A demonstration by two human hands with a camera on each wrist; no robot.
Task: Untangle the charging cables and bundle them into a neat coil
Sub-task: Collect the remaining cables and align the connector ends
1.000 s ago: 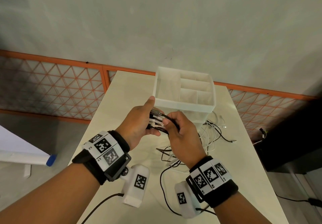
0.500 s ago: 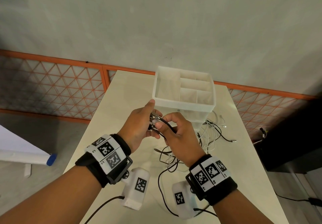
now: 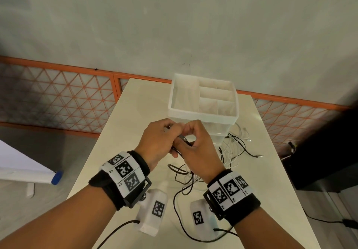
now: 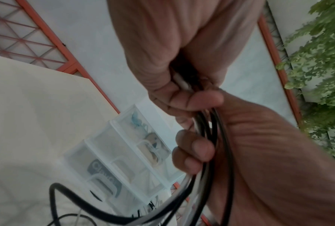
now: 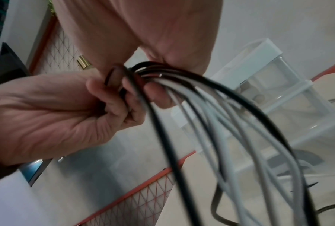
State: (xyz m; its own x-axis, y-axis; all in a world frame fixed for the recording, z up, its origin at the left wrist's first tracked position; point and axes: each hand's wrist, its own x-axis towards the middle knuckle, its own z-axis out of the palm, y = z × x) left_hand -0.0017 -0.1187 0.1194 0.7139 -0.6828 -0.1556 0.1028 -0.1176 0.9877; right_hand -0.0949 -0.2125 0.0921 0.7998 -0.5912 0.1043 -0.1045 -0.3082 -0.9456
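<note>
Above table (image 3: 124,142) | left hand (image 3: 157,144), right hand (image 3: 195,148) both clench cables (image 3: 183,139) between them, strands hanging below.

Bare forearms. Each wrist wears a black band (image 3: 108,186) with white tag panels. White tagged camera boxes (image 3: 154,212) trail black leads.

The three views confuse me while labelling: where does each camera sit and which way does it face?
Head: worn on the head, looking forward and down at the table, both forearms and hands, white organizer.
Left wrist: looks along the left hand at gripped cables, right hand opposite.
Right wrist: looks along the right hand at the cables, left hand above.
Shared: both wrist views show the cables and organizer.
</note>
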